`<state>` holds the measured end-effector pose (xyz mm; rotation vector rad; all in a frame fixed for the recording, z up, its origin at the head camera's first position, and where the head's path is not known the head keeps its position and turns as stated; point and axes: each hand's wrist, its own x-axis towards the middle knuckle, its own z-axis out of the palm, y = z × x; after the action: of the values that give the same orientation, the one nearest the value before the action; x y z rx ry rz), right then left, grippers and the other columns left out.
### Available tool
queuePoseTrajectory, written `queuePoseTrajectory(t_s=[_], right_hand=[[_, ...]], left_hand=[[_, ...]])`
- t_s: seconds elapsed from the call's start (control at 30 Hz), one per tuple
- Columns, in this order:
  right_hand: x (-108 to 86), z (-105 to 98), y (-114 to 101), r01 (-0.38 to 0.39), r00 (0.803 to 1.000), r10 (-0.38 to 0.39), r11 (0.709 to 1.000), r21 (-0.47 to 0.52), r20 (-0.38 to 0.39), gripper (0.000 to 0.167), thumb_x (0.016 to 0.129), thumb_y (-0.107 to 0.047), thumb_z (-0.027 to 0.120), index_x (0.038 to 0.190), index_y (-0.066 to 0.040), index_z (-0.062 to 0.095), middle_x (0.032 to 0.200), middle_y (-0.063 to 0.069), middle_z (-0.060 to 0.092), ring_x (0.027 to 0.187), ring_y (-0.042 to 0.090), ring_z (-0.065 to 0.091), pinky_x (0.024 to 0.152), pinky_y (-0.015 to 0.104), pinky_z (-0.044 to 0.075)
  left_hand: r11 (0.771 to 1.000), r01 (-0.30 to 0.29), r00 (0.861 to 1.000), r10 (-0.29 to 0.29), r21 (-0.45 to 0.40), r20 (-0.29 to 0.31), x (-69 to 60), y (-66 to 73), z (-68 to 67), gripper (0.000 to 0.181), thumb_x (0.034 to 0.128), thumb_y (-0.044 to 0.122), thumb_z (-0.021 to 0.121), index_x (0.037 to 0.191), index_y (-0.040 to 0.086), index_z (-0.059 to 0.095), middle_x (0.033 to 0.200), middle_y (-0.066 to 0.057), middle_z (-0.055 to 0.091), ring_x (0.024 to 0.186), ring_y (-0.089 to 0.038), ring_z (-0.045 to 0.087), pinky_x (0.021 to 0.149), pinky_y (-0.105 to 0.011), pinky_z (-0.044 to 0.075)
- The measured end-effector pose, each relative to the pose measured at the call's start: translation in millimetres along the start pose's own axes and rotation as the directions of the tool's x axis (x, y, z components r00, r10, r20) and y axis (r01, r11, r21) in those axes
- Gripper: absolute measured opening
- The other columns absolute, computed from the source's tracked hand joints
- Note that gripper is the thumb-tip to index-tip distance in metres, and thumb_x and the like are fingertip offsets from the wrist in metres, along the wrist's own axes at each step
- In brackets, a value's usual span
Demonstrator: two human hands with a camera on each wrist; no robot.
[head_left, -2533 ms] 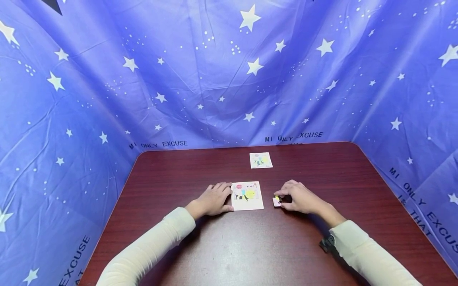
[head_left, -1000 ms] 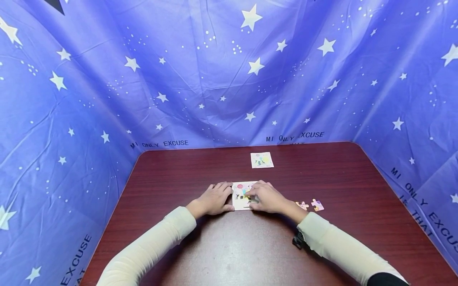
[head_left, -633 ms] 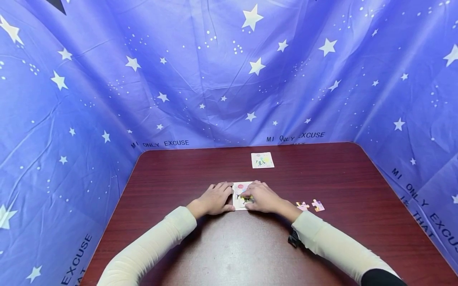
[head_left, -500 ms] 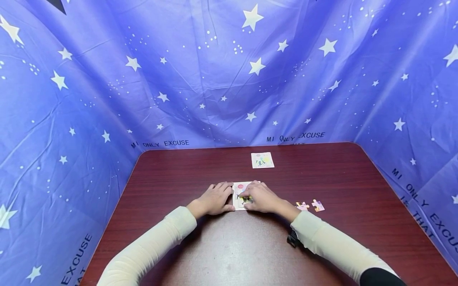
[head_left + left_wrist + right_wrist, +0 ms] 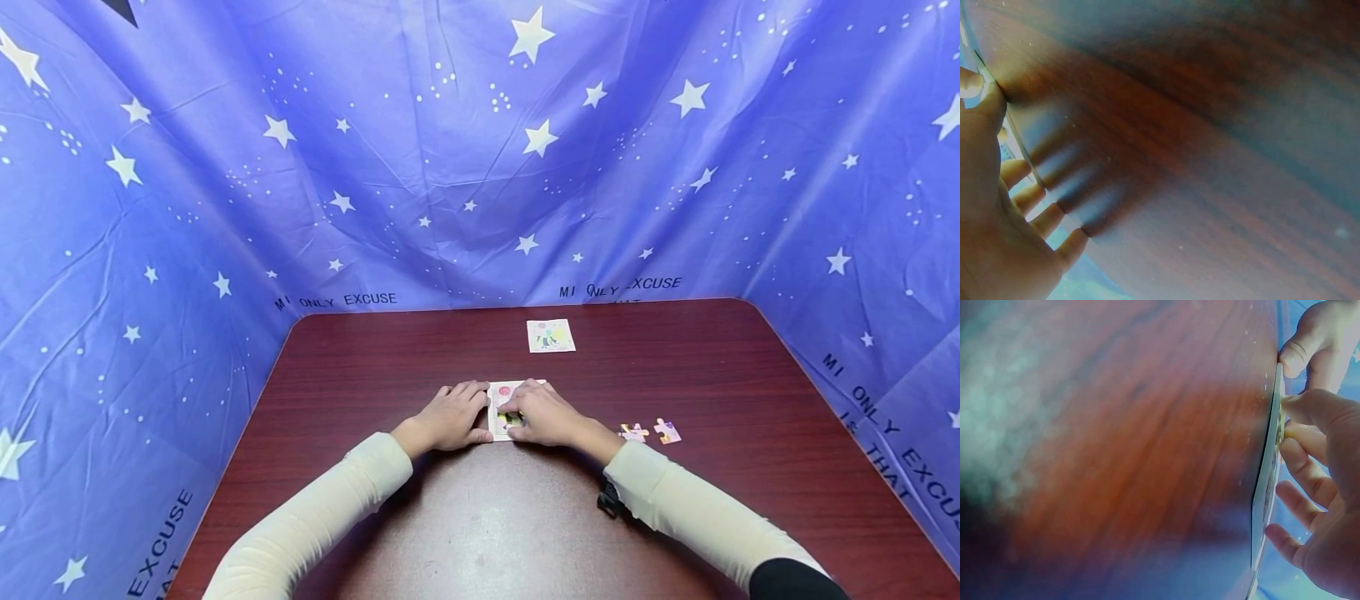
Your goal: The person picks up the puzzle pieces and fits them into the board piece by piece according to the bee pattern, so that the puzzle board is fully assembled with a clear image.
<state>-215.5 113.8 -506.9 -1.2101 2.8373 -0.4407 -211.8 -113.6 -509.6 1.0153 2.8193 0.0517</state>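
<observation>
A square puzzle board (image 5: 494, 429) with a pale border and a coloured picture lies mid-table in the head view. My left hand (image 5: 450, 417) rests along its left edge, fingers extended and thumb at the near corner; the left wrist view shows the fingertips at the board's edge. Over the board, the thumb and fingers of my right hand (image 5: 551, 415) pinch a yellowish puzzle piece (image 5: 1282, 430) at the surface, mostly hidden by them. Right of the board lie two loose puzzle pieces, one pink and orange (image 5: 634, 432), the other pinkish purple (image 5: 667, 431).
A smaller square picture card (image 5: 551, 336) with a similar picture lies farther back on the dark red-brown table (image 5: 360, 358). A blue star-printed curtain (image 5: 420, 167) hangs behind and on both sides of it.
My right hand has carried the puzzle piece leftward from beside the board onto it, then shifted slightly further left. The two loose pieces came into view; my left hand stayed put.
</observation>
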Motion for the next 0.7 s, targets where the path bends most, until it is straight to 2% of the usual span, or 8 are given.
queuePoseTrajectory(t_s=[0.37, 0.7], right_hand=[[2.3, 0.4, -1.9, 0.001, 1.0, -0.001, 1.0, 0.0, 0.008, 0.038, 0.082, -0.029, 0.08, 0.118, -0.017, 0.077, 0.105, -0.001, 0.073, 0.1, 0.021, 0.058, 0.09, 0.045, 0.046], [2.2, -1.8, -2.1, -0.008, 1.0, 0.008, 1.0, 0.009, 0.024, 0.034, 0.083, -0.027, 0.082, 0.115, -0.017, 0.079, 0.107, 0.002, 0.074, 0.104, 0.025, 0.06, 0.092, 0.049, 0.047]], left_hand=[[1.0, 0.002, 1.0, -0.002, 0.001, 0.003, 0.5, -0.4, 0.7, 0.063, 0.0954, 0.062, 0.057, 0.135, 0.014, 0.053, 0.161, -0.008, 0.039, 0.148, -0.032, 0.038, 0.11, -0.052, 0.041], [1.0, 0.003, 1.0, -0.003, 0.009, 0.0, 1.5, -1.0, 1.4, 0.063, 0.0953, 0.063, 0.057, 0.135, 0.014, 0.053, 0.16, -0.008, 0.04, 0.148, -0.031, 0.038, 0.11, -0.052, 0.042]])
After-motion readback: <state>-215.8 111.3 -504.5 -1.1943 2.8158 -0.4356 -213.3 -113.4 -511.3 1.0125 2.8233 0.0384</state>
